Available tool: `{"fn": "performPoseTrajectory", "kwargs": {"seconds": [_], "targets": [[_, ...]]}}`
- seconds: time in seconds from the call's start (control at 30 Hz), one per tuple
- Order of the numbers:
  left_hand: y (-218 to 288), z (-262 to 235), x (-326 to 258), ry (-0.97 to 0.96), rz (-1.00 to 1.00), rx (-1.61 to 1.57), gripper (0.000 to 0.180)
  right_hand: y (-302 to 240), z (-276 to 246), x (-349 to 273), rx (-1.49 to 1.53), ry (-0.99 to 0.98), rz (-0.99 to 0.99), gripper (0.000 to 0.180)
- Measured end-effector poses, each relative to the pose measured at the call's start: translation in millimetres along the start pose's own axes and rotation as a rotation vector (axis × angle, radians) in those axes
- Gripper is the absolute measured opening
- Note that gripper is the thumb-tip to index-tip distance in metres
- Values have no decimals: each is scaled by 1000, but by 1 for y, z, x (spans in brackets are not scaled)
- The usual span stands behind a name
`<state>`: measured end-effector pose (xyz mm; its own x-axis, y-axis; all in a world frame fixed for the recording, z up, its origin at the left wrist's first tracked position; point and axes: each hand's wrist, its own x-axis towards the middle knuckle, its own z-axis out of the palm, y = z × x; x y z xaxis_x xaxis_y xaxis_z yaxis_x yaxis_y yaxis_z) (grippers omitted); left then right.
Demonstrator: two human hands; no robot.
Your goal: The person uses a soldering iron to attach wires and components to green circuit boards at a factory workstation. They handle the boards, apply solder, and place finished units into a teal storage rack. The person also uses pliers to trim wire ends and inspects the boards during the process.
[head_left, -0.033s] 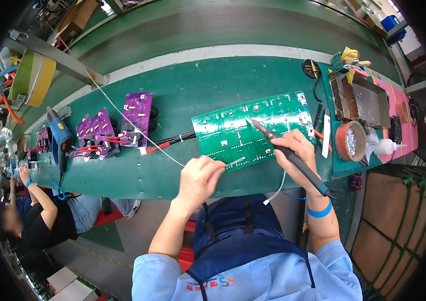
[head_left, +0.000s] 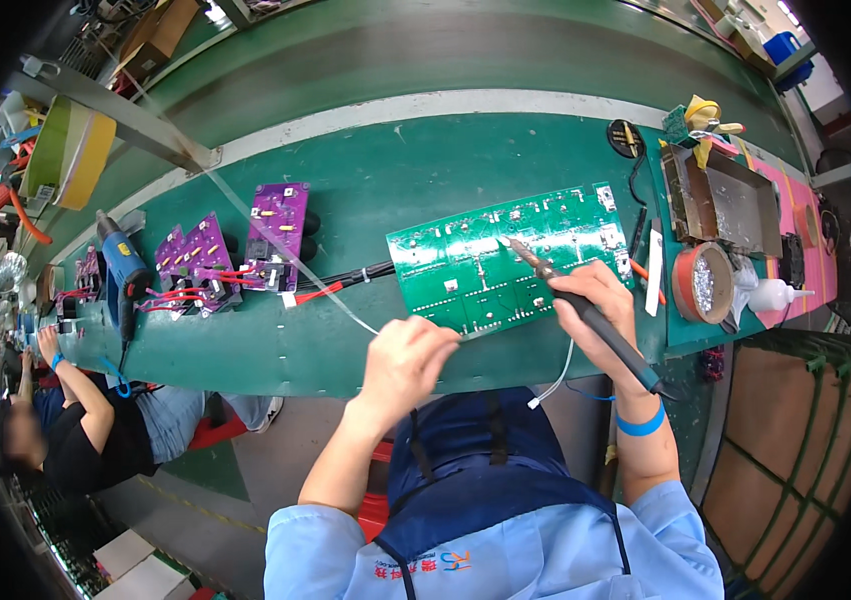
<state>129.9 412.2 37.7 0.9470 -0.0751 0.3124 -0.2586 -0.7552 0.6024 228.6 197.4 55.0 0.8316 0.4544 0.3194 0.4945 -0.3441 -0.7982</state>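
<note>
A large green circuit board [head_left: 490,285] lies on the green bench in front of me, with rows of solder joints on its upper face. My right hand [head_left: 595,305] grips a soldering iron [head_left: 600,325] by its dark handle; its tip points at the upper middle of the board. Whether the tip touches the board I cannot tell. By the board's near left corner, my left hand [head_left: 407,362] is closed in a pinch on a thin solder wire [head_left: 330,290]. The wire runs up to the far left, blurred, and a short end sticks out past the fingers over the board's near edge.
Purple circuit boards [head_left: 278,225] with red and black leads stand to the left, beside a blue heat gun [head_left: 122,262]. At right are a round tub [head_left: 685,280], a metal tray [head_left: 745,205] and a white squeeze bottle [head_left: 770,294]. Another person [head_left: 85,430] works at far left.
My left hand has shifted slightly right and down, and the solder wire now looks blurred. The iron's tip has barely moved relative to the board.
</note>
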Motion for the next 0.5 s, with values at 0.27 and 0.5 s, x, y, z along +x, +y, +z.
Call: {"fn": "performPoseTrajectory", "kwargs": {"seconds": [0.27,0.5], "targets": [[30,0,-14,-308,117,-200,6,2,-24,-26,-52,221,42,26],[-2,-12,-42,-602,-185,53,7,54,-82,-78,-99,700,218,22]]}}
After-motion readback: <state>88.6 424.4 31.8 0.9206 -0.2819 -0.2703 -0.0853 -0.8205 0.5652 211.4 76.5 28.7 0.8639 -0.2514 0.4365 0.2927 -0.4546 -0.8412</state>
